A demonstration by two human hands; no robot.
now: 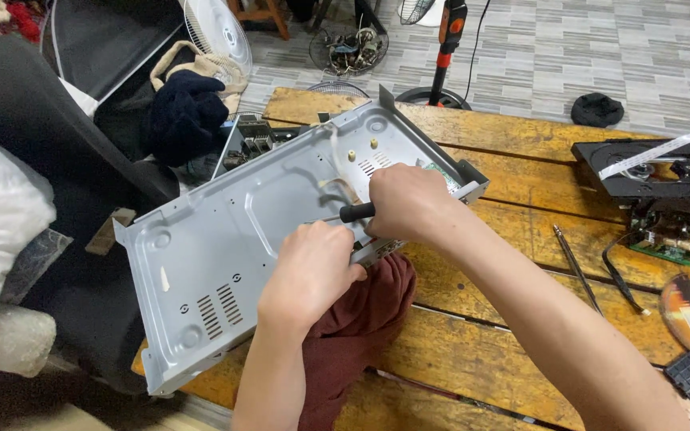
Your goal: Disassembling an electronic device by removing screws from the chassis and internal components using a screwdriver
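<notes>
Left hand curled, gripping the near edge of the grey metal chassis, over a maroon cloth. Right hand fisted around a black-handled screwdriver, tip hidden behind the left hand. Chassis lies tilted, overhanging the wooden tabletop. Disc drive at far right.

Head cam, steep down, close on bench

Home repair workshop: worn wooden bench, stripped disc drive with bare circuit board at right, dismantled fan parts on the tiled floor up top, loose screwdriver.
</notes>
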